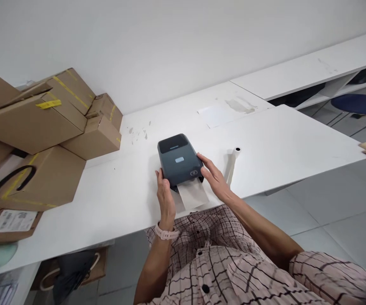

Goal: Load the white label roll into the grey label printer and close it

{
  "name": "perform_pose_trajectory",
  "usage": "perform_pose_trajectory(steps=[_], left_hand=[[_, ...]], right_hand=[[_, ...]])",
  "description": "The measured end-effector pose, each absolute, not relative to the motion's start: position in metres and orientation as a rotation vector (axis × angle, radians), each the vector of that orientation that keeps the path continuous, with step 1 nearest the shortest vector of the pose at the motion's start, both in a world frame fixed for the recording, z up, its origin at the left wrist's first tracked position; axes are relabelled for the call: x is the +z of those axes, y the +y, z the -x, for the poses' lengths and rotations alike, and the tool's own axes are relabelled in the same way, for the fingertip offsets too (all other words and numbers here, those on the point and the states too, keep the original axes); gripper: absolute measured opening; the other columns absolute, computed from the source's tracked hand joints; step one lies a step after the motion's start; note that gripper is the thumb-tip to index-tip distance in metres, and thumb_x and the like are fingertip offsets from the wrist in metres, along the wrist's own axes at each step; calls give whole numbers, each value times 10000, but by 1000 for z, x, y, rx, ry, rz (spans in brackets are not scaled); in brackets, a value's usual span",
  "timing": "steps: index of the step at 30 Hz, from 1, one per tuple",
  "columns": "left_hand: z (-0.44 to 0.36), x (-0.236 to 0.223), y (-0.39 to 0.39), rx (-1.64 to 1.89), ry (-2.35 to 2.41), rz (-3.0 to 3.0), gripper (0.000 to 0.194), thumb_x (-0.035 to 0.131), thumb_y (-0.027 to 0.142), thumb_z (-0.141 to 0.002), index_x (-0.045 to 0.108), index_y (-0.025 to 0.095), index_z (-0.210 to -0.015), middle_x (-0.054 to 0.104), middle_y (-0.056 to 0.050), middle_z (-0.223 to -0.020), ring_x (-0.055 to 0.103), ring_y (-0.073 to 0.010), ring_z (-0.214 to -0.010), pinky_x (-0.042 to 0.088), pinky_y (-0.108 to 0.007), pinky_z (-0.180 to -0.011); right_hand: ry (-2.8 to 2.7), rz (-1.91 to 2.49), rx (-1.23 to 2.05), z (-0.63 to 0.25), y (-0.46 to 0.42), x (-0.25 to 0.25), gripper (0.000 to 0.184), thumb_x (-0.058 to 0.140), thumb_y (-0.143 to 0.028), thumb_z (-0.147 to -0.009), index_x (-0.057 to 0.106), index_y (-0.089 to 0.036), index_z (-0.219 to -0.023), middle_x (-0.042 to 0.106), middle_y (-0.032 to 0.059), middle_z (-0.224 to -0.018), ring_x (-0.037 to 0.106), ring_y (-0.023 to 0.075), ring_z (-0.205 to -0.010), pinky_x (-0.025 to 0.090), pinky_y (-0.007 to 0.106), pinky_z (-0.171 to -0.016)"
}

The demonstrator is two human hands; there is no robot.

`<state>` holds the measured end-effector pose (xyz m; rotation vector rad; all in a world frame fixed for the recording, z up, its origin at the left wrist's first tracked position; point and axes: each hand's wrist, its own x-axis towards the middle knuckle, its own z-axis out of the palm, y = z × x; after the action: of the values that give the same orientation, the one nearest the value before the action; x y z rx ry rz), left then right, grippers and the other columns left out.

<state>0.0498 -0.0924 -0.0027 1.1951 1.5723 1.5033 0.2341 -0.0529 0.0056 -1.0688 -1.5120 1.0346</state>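
A dark grey label printer (179,159) with a light button on its lid rests on the white table in front of me. Blank paper (193,194) sticks out of its front, toward my body. My left hand (165,192) is pressed to the printer's left side near the front corner, its fingers partly hidden behind the casing. Against the right side and front right corner lies my right hand (213,176), thumb and fingers apart. Between them the two hands grip the printer. A thin white paper roll (233,165) lies just right of my right hand.
Stacked cardboard boxes (33,123) fill the table's left end, with a black strap (14,178) among them. A white sheet (214,115) lies toward the back. The white tabletop (122,199) ends close to my body. A blue stool (359,103) stands at far right.
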Motion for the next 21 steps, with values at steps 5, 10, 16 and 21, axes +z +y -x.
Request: perform_pose_trajectory(steps=[5, 10, 16, 21], left_hand=[[-24, 31, -44, 1672, 1401, -1317, 594, 368, 583, -1003, 485, 270, -1494, 438, -36, -1597, 344, -235, -1507, 285, -383, -1235], [-2, 17, -16, 1567, 1672, -1231, 560, 600, 478, -913, 545, 214, -1404, 606, -133, -1389, 559, -256, -1307, 464, -379, -1062], [0, -13, -18, 1113, 1831, -1222, 653, 622, 577, -854, 558, 185, -1372, 612, -49, -891, 608, -190, -811, 480, -293, -688], [2, -14, -3, 961, 1862, -1291, 510, 589, 405, -868, 551, 160, -1314, 514, 22, -686, 536, -166, -627, 382, -275, -577]], right_hand=[[-1734, 981, 800, -222, 4, 51, 624, 318, -649, -1017, 254, -388, -1579, 312, 7, -1655, 273, 272, -1536, 264, 539, -1250], [-1876, 986, 462, -187, 85, 76, 763, 302, -603, -1033, -122, -328, -1604, 146, 67, -1696, 150, 322, -1567, 221, 605, -1240], [-1886, 976, 517, -170, 165, 82, 817, 173, -749, -977, -134, -312, -1595, 99, 58, -1700, 79, 320, -1577, 174, 598, -1240], [-1888, 972, 427, -170, 174, 88, 895, 285, -775, -949, -34, -267, -1613, 171, 87, -1678, 116, 359, -1562, 158, 613, -1234]])
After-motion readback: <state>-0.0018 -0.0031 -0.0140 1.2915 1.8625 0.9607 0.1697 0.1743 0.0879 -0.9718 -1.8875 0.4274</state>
